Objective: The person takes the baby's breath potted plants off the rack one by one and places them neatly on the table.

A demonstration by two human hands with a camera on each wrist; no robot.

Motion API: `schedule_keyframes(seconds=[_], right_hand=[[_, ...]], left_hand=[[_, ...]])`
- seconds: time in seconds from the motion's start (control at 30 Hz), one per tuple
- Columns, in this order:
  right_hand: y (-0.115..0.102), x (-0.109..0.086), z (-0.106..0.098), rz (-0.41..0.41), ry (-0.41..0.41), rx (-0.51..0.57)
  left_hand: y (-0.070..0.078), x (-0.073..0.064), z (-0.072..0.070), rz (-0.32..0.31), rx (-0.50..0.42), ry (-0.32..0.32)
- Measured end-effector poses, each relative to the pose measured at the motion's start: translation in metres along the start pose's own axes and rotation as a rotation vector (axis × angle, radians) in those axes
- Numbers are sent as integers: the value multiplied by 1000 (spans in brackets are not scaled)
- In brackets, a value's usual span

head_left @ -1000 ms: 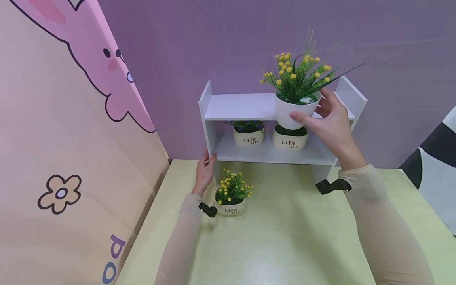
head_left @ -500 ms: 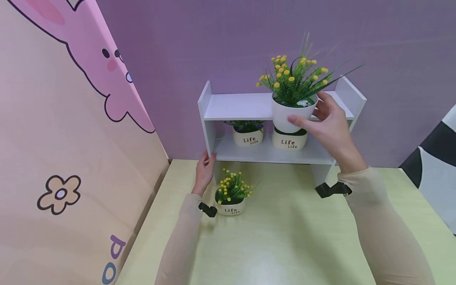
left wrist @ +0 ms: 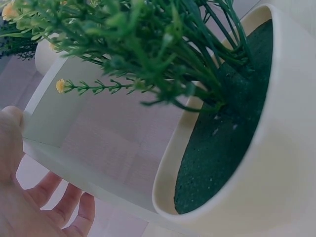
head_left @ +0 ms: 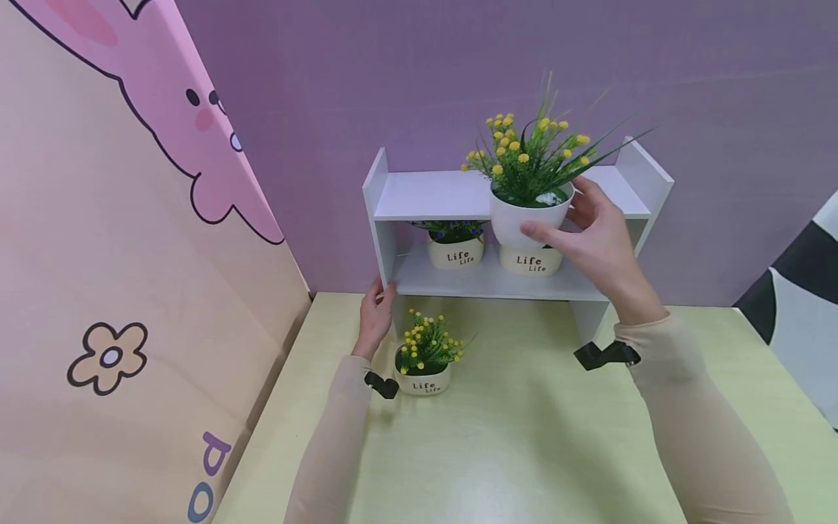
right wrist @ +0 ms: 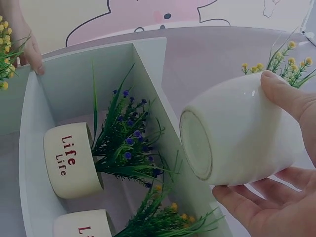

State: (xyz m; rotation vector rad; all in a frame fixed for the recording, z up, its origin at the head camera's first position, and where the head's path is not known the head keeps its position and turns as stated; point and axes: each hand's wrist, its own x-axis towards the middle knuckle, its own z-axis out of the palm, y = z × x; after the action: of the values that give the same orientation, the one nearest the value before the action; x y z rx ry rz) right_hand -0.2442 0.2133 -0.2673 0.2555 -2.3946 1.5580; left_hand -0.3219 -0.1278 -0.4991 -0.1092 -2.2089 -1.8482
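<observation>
My right hand [head_left: 599,251] holds a white round flowerpot [head_left: 524,224] with yellow artificial flowers, thumb on the near side and fingers round the far side. The right wrist view shows its pale base [right wrist: 197,145] tilted towards the camera, beside the upper board. In the head view the pot overlaps the front edge of the top board of a white two-tier shelf [head_left: 439,195]. My left hand [head_left: 374,320] grips the shelf's left side panel, thumb on one face and fingers on the other. Near it, a cream "Life" pot [head_left: 423,384] with yellow flowers stands on the table.
On the lower board stand two cream "Life" pots: a blue-flowered pot [head_left: 456,255] on the left and another pot [head_left: 532,262] partly hidden behind the white one. A purple wall [head_left: 419,87] rises behind the shelf. The pale table [head_left: 497,437] extends in front.
My right hand has brought the white flowerpot down and a little to the left, so it now covers more of the pot behind. My left hand stays on the side panel.
</observation>
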Motion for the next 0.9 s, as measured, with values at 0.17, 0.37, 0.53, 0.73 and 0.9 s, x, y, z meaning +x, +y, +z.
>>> schedule_keyframes(seconds=[0.17,0.37,0.53,0.73,0.9], right_hand=[[3,-3,3,1,-13,24],[6,-7,7,14,-30,14],[11,-11,10,5,-33,4],[18,-15,14,11,-42,-22],[22,-18,18,-4,-34,-37]], left_hand=[[-1,0,0,-3,5,-2],[0,0,0,-4,0,-1],[-2,0,0,-1,-6,5],[-2,0,0,-4,-6,8],[-2,1,0,-9,4,4]])
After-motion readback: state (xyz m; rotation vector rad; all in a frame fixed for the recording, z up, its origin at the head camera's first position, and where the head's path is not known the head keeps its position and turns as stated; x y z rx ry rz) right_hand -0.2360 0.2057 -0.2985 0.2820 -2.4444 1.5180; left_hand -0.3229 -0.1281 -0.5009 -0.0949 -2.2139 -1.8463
